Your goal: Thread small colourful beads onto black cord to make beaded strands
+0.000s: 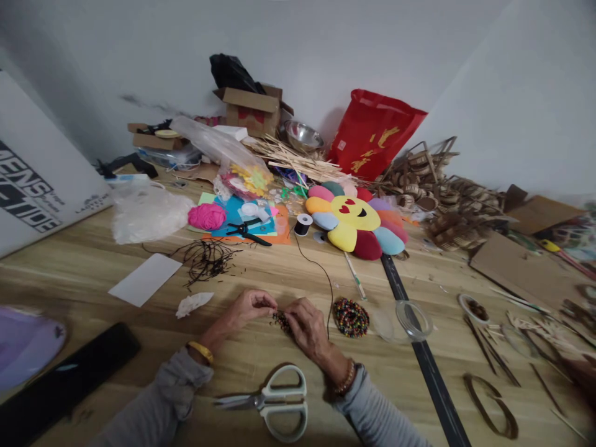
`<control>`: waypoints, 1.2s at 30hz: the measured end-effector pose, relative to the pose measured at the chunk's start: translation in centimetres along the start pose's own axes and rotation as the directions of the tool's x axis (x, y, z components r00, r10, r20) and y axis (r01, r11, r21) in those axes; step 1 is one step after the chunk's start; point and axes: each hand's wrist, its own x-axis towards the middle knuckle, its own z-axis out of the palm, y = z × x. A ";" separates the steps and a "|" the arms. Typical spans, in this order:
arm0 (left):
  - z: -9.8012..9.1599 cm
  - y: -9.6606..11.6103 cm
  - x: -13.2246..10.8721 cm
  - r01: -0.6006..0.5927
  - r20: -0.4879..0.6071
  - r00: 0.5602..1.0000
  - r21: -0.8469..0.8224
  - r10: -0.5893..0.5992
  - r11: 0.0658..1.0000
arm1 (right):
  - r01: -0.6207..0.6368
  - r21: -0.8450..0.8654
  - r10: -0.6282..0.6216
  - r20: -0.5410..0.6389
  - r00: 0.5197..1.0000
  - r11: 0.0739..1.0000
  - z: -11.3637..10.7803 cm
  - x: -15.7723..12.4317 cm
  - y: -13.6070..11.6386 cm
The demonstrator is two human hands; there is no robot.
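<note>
A short string of small dark, multicoloured beads (280,320) is between my two hands, just above the wooden table. My left hand (251,307) is closed in a pinch at the string's upper left end; the exact spot between the fingertips is too small to make out. Closed over the right side of the same string, my right hand (305,324) hides part of it. A coiled heap of beaded strands (351,318) lies to the right of my right hand. Scissors with pale handles (285,402) rest below both hands. Thin black cord (321,267) runs from a spool (303,225) down beside my right wrist.
Tangled black cord (205,257), a white card (145,279) and crumpled tissue (194,304) lie left. Pliers (250,231), pink yarn (207,216) and a flower cushion (356,217) sit farther back. A clear round container (414,321) stands right. Another person's hand (575,372) shows at far right.
</note>
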 end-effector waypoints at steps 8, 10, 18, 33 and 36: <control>0.1 0.2 0.1 0.016 0.030 0.999 -0.010 -0.016 1.000 | 0.007 -0.071 -0.006 0.014 1.000 0.997 0.2 0.2 0.0; 0.1 0.2 0.1 0.019 0.032 0.999 -0.016 -0.018 1.000 | 0.000 -0.071 0.001 0.020 1.000 0.997 0.1 0.2 -0.1; 0.1 0.7 0.0 0.014 0.027 1.000 -0.008 -0.014 1.000 | 0.006 -0.067 -0.005 0.021 1.000 0.998 0.1 0.2 -0.1; 0.0 0.3 0.1 -0.011 0.047 0.999 -0.006 0.011 1.000 | 0.019 -0.068 -0.017 0.024 1.000 0.997 0.0 0.2 -0.3; 0.0 0.2 0.1 -0.015 0.041 0.999 0.002 0.015 1.000 | 0.019 -0.067 -0.017 0.034 0.999 0.998 -0.1 0.3 -0.4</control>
